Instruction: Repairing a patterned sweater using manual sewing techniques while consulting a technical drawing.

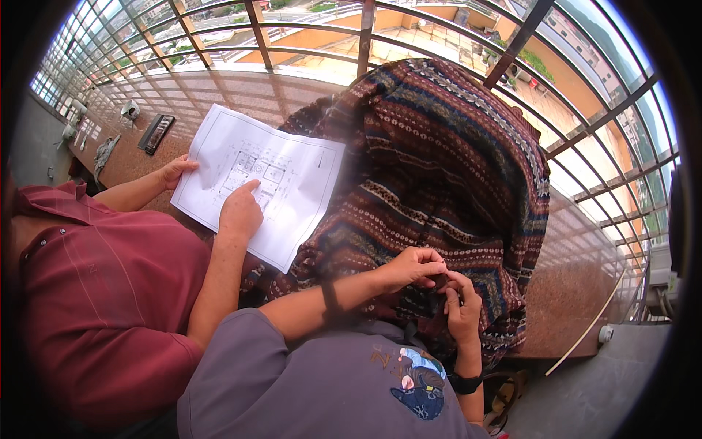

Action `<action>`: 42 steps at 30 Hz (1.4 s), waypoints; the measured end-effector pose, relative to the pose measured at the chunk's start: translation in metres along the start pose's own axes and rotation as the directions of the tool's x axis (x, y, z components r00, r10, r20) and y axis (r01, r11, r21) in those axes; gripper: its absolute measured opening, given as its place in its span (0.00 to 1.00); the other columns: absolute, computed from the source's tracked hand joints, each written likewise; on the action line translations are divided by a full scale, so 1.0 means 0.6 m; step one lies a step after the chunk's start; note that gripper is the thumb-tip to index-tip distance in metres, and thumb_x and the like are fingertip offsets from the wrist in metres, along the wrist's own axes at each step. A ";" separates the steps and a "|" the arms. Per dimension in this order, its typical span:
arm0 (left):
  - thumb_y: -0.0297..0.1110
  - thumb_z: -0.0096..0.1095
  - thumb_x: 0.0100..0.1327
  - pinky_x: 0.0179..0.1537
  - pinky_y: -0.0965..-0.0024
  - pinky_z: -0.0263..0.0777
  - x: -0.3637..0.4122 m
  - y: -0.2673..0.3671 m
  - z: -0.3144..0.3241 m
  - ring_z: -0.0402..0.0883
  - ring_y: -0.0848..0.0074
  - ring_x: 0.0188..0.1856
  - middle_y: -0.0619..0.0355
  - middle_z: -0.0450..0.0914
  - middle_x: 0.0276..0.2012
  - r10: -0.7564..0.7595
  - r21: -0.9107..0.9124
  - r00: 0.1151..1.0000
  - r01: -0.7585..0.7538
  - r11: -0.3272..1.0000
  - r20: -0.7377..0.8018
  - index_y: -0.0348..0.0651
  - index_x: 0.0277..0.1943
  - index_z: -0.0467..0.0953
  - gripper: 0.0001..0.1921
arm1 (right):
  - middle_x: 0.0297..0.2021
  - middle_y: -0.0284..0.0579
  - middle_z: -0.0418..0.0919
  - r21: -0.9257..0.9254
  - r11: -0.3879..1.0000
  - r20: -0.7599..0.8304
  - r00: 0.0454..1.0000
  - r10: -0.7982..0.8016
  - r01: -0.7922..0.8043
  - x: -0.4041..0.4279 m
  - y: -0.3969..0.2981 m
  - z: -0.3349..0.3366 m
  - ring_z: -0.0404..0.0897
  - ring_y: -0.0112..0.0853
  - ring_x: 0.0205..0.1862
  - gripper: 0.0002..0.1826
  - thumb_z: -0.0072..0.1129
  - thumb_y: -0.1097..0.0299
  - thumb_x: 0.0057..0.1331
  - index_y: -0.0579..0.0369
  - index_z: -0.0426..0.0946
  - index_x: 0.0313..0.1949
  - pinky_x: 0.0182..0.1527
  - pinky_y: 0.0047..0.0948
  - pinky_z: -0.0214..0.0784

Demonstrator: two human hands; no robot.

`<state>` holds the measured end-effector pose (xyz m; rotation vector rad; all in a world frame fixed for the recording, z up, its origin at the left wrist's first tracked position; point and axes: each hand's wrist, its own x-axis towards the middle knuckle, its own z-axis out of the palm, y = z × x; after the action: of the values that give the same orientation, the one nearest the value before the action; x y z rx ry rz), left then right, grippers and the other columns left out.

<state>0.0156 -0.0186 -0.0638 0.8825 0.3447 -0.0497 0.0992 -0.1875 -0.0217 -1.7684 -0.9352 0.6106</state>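
A large patterned fabric (439,181), striped in maroon, navy and cream, is heaped in front of me over the counter. At its near edge, my left hand (414,269) and my right hand (463,307) meet fingertip to fingertip. Both hands pinch a dark reddish bit of the fabric. Whether a smaller item also sits between the fingertips is too fine to tell. A dark band (466,382) is around my right wrist.
On the left, another person in a red shirt (115,274) holds a sheet with a printed floor plan (219,134) and points at it. Beyond are a dark oblong case (156,133), a grey rag (106,155) and a metal window grille (364,38). A pale strip (589,321) crosses the counter edge (570,340).
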 end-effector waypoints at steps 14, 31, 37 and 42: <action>0.26 0.61 0.63 0.33 0.82 0.77 0.011 0.000 0.011 0.77 0.85 0.34 0.62 0.77 0.36 0.132 -0.053 0.985 -0.139 0.989 -0.108 0.40 0.47 0.71 0.11 | 0.35 0.49 0.79 -0.261 0.933 -0.036 0.963 -0.267 0.249 0.015 -0.001 0.006 0.79 0.34 0.34 0.15 0.46 0.83 0.65 0.64 0.73 0.50 0.39 0.27 0.71; 0.21 0.63 0.61 0.29 0.80 0.75 -0.003 0.002 0.015 0.76 0.86 0.32 0.64 0.76 0.30 0.314 0.222 0.945 -0.289 0.931 -0.086 0.39 0.40 0.69 0.09 | 0.34 0.51 0.79 -0.328 0.923 -0.083 0.967 -0.239 0.200 0.020 -0.010 0.013 0.80 0.36 0.32 0.10 0.47 0.81 0.66 0.64 0.74 0.46 0.36 0.29 0.71; 0.21 0.63 0.60 0.28 0.81 0.74 -0.004 0.008 0.009 0.75 0.86 0.30 0.64 0.75 0.27 0.254 0.275 0.967 -0.242 0.931 -0.008 0.39 0.33 0.70 0.07 | 0.29 0.51 0.78 -0.355 0.915 -0.056 0.973 -0.224 0.190 0.022 -0.014 0.011 0.79 0.38 0.29 0.07 0.47 0.80 0.65 0.64 0.73 0.41 0.33 0.30 0.71; 0.22 0.61 0.61 0.29 0.80 0.74 -0.002 0.022 0.002 0.77 0.84 0.30 0.62 0.79 0.28 0.133 0.279 0.988 -0.150 0.949 0.079 0.38 0.34 0.73 0.03 | 0.27 0.49 0.79 -0.269 0.960 -0.032 0.996 -0.083 0.071 0.020 -0.019 0.002 0.79 0.32 0.24 0.05 0.48 0.79 0.65 0.64 0.72 0.39 0.28 0.28 0.69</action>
<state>0.0172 -0.0112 -0.0532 1.1869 0.2197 0.0078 0.1014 -0.1748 -0.0114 -1.9647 -1.0922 0.4084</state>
